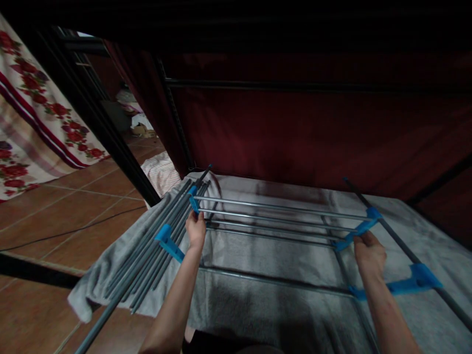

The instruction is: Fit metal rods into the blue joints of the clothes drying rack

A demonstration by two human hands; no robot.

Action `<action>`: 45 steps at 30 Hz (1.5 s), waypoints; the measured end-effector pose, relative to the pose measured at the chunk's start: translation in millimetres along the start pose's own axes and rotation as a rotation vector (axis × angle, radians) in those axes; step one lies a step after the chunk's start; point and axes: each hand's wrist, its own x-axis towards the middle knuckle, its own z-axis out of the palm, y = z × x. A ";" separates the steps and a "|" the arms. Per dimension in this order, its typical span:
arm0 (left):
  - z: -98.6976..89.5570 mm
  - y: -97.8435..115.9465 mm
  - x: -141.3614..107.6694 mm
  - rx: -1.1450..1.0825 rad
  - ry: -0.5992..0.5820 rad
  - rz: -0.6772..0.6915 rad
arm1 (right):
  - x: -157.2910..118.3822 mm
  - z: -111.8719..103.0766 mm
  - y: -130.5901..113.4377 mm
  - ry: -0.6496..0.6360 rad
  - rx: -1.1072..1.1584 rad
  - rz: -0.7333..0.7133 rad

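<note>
A rack of grey metal tubes (265,231) with blue plastic brackets stands over a grey blanket. My left hand (195,230) is closed on the upper left blue bracket (193,200), at the ends of several crossbars. On the other side, my right hand (369,253) has its fingers curled against the upper right blue bracket (357,233); its fingertips are partly hidden behind that piece. Nearer to me sit a lower left blue bracket (169,243) and a lower right blue bracket (415,282), joined to long side tubes. A thicker crossbar (273,280) runs between the sides.
Several loose metal tubes (147,250) lie on the blanket (243,300) at the left. Black frame posts (121,152) and a dark red curtain (295,132) surround the bed-like surface. A cable (73,230) crosses the tiled floor; a floral cloth (44,103) hangs far left.
</note>
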 end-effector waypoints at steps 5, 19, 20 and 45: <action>1.6 12.1 3.3 0.008 0.001 -0.002 | 8.5 -3.9 -5.3 0.012 0.005 0.015; 21.1 38.0 9.7 0.122 -0.047 -0.027 | 26.0 -0.7 1.7 0.000 -0.095 0.007; 20.8 37.2 8.8 0.128 -0.049 -0.026 | 25.8 0.0 2.5 -0.005 -0.091 0.005; 20.6 39.6 8.8 0.366 -0.062 0.011 | -141.0 -7.4 122.3 -0.151 0.169 0.009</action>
